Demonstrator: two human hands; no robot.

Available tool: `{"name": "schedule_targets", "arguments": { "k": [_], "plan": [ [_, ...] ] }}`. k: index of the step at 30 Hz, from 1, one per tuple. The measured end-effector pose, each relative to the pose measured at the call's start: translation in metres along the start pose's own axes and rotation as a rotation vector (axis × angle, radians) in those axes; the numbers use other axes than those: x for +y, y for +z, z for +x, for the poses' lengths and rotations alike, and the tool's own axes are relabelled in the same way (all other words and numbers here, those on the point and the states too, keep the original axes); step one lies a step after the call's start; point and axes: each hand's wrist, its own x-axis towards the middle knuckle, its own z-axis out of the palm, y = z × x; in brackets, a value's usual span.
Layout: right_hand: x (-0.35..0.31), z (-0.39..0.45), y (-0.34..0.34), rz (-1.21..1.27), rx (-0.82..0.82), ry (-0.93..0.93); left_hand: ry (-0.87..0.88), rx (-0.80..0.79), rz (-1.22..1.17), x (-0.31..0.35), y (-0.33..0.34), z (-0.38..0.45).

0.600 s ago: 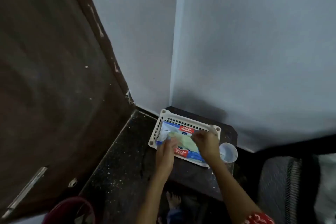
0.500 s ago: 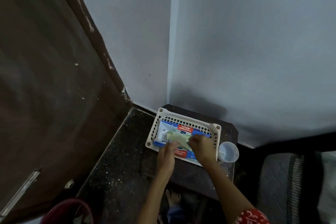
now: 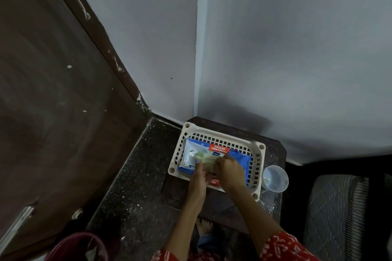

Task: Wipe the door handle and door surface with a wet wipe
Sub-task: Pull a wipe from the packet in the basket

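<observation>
A blue wet wipe pack with a red label lies in a white plastic basket on a dark stool. My left hand presses on the pack's near edge. My right hand pinches a pale wipe at the pack's opening. The dark brown door fills the left side, with a metal handle at the lower left.
A clear plastic cup stands on the stool right of the basket. A maroon bucket sits on the speckled floor by the door. Pale walls meet in a corner behind. A grey patterned seat lies to the right.
The view has tilted a little, so the basket sits lower in frame. Both hands stay on the pack; my right hand has drawn closer to my left over the opening.
</observation>
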Motion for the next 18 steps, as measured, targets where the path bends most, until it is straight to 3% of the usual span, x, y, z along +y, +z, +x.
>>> {"name": "schedule_targets", "arguments": {
  "k": [11, 15, 18],
  "plan": [
    [-0.01, -0.033, -0.049, 0.554, 0.498, 0.189, -0.087, 0.039, -0.056, 0.02, 0.016, -0.01],
    [-0.028, -0.031, -0.081, 0.722, 0.565, 0.232, -0.12, 0.016, -0.09, 0.04, 0.017, -0.035],
    [-0.05, -0.026, -0.108, 0.879, 0.503, 0.205, -0.046, 0.042, -0.076, 0.071, 0.011, -0.061]
  ]
}}
